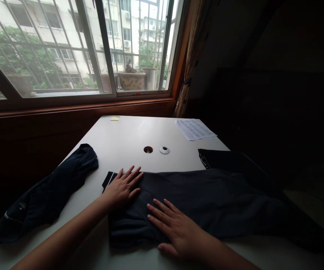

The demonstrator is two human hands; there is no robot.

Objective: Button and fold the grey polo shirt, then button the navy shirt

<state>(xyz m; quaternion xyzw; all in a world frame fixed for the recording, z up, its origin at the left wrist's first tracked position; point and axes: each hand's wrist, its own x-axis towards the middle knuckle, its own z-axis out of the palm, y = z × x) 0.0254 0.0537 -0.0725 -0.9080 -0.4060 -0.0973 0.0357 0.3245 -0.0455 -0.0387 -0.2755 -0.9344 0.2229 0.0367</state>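
Head view: a dark garment is laid along the near edge of the table under the left hand and right hand, fingers apart. White lettering on clothing at the left edge, and papers at the far right corner, cannot be read.

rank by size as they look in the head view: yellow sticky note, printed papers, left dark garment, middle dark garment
1. middle dark garment
2. left dark garment
3. printed papers
4. yellow sticky note
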